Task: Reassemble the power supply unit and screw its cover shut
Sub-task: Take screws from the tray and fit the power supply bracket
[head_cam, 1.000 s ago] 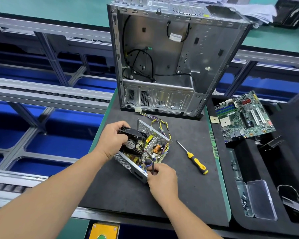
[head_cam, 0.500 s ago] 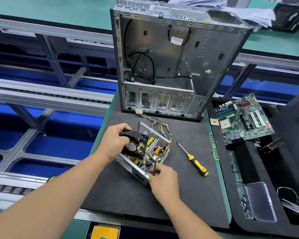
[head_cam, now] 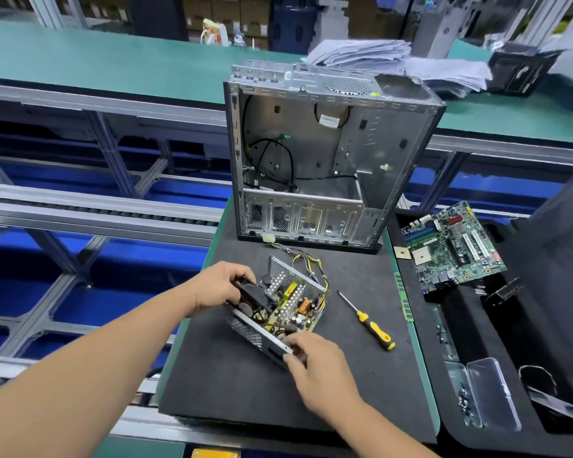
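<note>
Head view: left hand grips the black fan, seating it in the open power supply unit; right hand pinches its near wall, steadying it on the worktop. Screwdriver lies just beside, ready for the cover screws.

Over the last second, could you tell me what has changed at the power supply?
The left hand has tipped the black fan down into the open power supply unit; the right hand has shifted to its near corner. The screwdriver stayed on the mat.
</note>
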